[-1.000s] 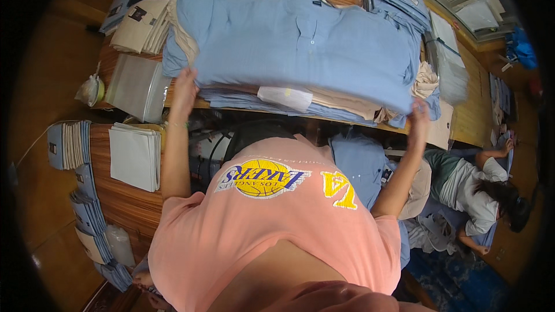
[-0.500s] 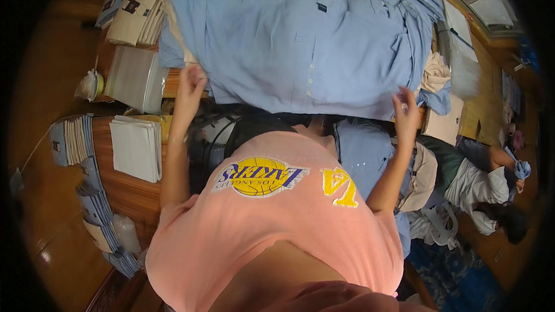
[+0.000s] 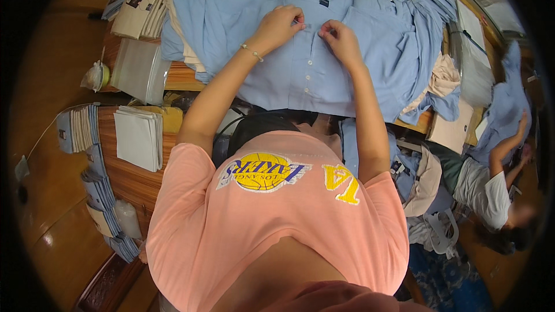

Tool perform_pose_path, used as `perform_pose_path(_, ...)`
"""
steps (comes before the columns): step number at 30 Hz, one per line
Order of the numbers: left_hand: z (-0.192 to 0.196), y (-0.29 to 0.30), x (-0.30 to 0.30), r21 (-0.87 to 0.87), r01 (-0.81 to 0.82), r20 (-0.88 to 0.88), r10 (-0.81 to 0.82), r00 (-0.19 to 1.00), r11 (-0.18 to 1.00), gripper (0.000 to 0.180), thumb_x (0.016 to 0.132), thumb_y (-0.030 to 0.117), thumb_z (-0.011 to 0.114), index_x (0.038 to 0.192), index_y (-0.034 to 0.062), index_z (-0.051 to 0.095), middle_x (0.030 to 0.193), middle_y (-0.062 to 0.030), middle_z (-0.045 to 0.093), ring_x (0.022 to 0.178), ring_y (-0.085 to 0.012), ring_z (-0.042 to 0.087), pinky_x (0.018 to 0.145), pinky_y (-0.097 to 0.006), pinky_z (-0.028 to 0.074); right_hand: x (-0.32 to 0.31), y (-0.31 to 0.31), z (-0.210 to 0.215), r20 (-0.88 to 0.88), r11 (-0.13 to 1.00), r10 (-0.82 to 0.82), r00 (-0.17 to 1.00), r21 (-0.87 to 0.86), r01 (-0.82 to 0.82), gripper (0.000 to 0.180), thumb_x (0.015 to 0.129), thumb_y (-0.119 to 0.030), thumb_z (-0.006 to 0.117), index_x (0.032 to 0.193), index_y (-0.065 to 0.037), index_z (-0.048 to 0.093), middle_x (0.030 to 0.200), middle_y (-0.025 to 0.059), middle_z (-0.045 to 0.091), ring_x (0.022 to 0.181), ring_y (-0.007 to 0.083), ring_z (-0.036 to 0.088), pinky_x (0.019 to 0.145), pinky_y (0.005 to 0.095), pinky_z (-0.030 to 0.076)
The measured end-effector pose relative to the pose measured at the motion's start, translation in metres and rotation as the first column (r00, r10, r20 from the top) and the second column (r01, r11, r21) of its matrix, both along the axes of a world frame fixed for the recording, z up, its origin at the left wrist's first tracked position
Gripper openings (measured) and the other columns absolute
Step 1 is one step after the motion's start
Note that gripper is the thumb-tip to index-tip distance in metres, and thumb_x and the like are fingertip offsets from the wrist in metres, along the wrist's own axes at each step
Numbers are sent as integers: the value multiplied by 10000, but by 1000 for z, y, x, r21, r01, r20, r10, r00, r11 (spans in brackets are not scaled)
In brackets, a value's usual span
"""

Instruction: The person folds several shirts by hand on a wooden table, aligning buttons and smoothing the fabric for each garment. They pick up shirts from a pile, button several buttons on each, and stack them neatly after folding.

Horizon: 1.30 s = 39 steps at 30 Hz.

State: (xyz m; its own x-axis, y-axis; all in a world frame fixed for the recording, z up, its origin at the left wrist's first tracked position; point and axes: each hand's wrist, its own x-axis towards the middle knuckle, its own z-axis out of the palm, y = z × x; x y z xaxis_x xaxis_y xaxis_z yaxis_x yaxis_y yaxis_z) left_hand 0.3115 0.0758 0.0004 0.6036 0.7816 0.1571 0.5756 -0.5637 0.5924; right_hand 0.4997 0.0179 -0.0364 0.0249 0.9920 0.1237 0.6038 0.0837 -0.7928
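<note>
Bright, even indoor light, warm tint on the wooden table [image 3: 133, 176]. Soft shadows only, e.g. under the blue shirt [image 3: 300, 75] hem. Mild sheen on the clear plastic bags [image 3: 136, 69]; no hard glare. Centre sharp. Strong fisheye: edges bend, black vignette all round. Co-worker [image 3: 491, 188] at right rim looks stretched, slightly soft.

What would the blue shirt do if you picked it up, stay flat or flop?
The blue shirt would probably flop: it already wrinkles and drapes over the table edge. It looks thin, so likely light. The left hand and right hand pinch its front easily.
</note>
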Motion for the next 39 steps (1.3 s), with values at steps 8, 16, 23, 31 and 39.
perform_pose_path(8, -14, 3, 5, -9, -88, -5, 88, 996, 996, 162, 750, 194, 632, 820, 49, 616, 838, -102, 594, 869, -296, 545, 740, -374, 449, 2, 21, -11, -158, 993, 75, 985, -82, -89, 179, 749, -178, 654, 847, -35, 613, 748, 84, 629, 642, 191, 565, 611, 291, 438)
perform_pose_path(16, -18, -2, 13, 26, -190, 33, 189, 981, 981, 180, 727, 187, 645, 804, 28, 606, 805, -101, 548, 784, -251, 516, 697, -323, 413, 4, 28, -15, -226, 989, 111, 968, -66, -129, 173, 745, -165, 656, 841, -26, 616, 759, 85, 636, 667, 191, 583, 634, 288, 449)
perform_pose_path(23, -17, 0, 17, -76, -251, -29, 250, 968, 965, 193, 695, 206, 650, 811, 65, 587, 864, -81, 549, 901, -281, 498, 768, -356, 431, 4, 31, -13, -247, 988, 121, 961, -62, -140, 158, 753, -145, 659, 832, -17, 610, 738, 48, 620, 661, 131, 562, 635, 252, 443)
perform_pose_path(31, -23, 10, 20, -65, -221, 22, 223, 975, 973, 299, 633, 212, 692, 831, 62, 524, 811, -91, 564, 761, -260, 532, 679, -361, 441, 6, 33, -18, -191, 992, 105, 976, -54, -117, 169, 735, -145, 685, 823, -27, 601, 771, 37, 612, 665, 115, 550, 632, 242, 441)
perform_pose_path(39, 4, 19, 25, -221, -247, -302, 174, 937, 943, 368, 649, 279, 688, 902, 68, 524, 847, -101, 568, 794, -259, 550, 698, -363, 441, 6, 33, -13, -113, 994, 97, 989, -47, -103, 207, 705, -208, 697, 821, -61, 610, 819, 63, 600, 763, 202, 572, 675, 323, 450)
